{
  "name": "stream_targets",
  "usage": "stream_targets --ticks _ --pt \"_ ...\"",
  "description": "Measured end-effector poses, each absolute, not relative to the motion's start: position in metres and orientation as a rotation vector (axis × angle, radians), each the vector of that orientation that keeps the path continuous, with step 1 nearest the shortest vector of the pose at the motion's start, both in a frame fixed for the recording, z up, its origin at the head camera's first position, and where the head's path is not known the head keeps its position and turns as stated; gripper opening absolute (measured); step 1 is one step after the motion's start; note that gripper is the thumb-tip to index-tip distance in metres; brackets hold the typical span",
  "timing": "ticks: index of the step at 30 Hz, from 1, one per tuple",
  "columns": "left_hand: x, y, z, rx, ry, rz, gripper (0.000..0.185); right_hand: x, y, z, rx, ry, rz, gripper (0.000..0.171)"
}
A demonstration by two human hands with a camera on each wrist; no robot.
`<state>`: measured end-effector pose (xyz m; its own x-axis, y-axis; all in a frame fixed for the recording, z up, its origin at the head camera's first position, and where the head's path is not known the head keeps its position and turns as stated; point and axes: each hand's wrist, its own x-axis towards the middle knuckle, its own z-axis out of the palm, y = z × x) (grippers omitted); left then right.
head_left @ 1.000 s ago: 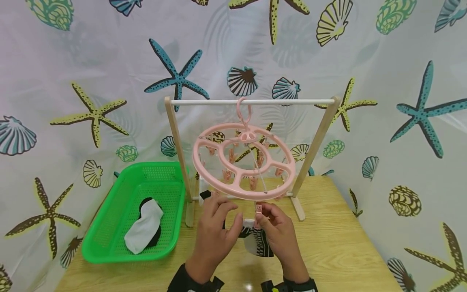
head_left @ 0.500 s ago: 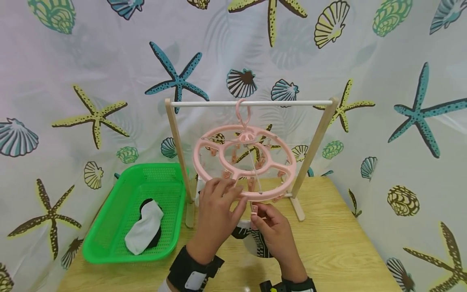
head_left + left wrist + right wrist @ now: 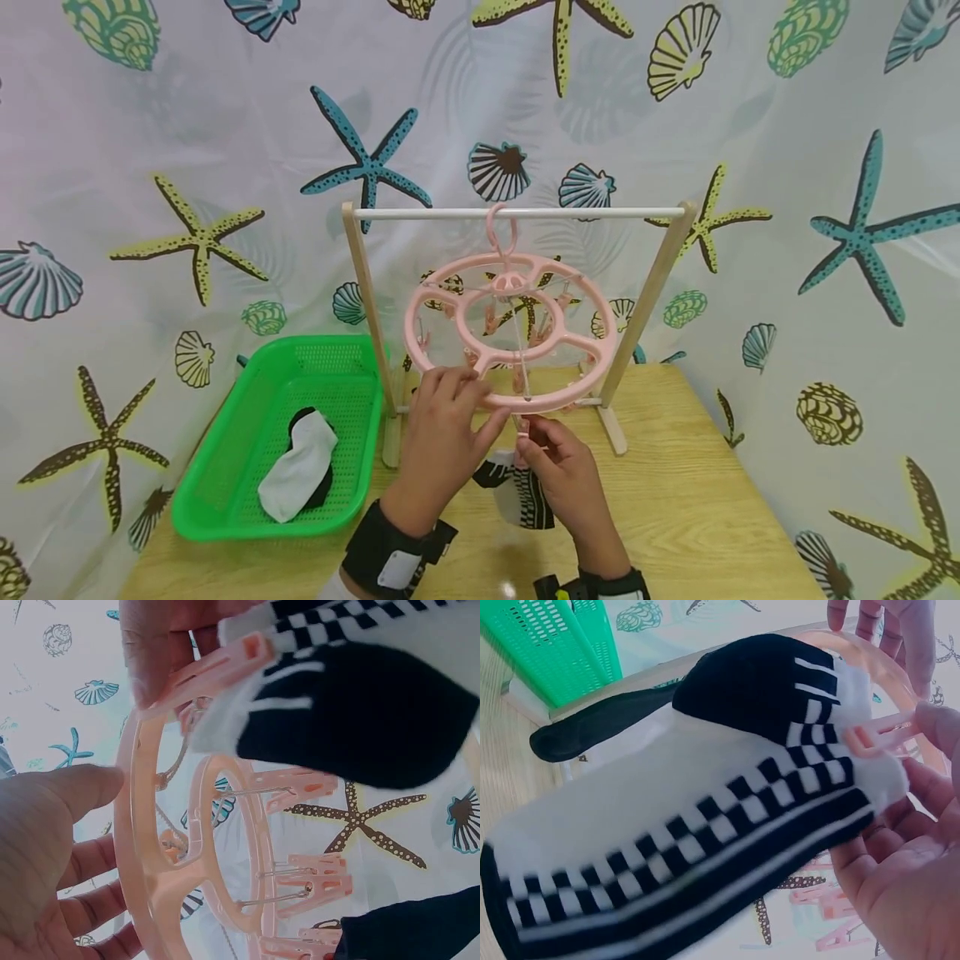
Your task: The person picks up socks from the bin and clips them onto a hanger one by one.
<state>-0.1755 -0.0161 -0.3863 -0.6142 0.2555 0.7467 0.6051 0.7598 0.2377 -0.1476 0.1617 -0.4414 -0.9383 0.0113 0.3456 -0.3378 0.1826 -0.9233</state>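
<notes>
Closest to us, the right hand (image 3: 551,458) pinches a pink clip (image 3: 522,427) that bites the top of a black and white sock (image 3: 525,496). The sock hangs down just over the table (image 3: 697,500). The left hand (image 3: 442,421) has its fingers out straight and touches the near rim of the round pink hanger (image 3: 510,333). The hanger hangs from a wooden rack (image 3: 517,212). To the left sits a green basket (image 3: 225,492) with another sock (image 3: 300,467) inside.
</notes>
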Motion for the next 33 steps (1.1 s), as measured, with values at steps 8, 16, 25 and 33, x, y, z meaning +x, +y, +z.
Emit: stream_targets --ticks 8,16,25,33 --pt "-0.179 -0.019 -0.384 -0.643 -2.245 -0.563 0.030 -0.149 0.168 -0.447 0.210 -2.242 1.772 0.031" --pt "-0.181 -0.026 -0.378 -0.668 -2.308 -0.515 0.029 -0.148 0.178 -0.449 0.094 -2.195 1.831 0.023" --pt "-0.184 -0.032 -0.371 -0.712 -2.341 -0.512 0.028 -0.147 0.191 -0.440 -0.086 -1.958 1.977 0.023" --pt "-0.193 -0.043 -0.371 -0.770 -2.360 -0.473 0.025 -0.157 0.200 -0.441 -0.112 -1.933 1.998 0.029"
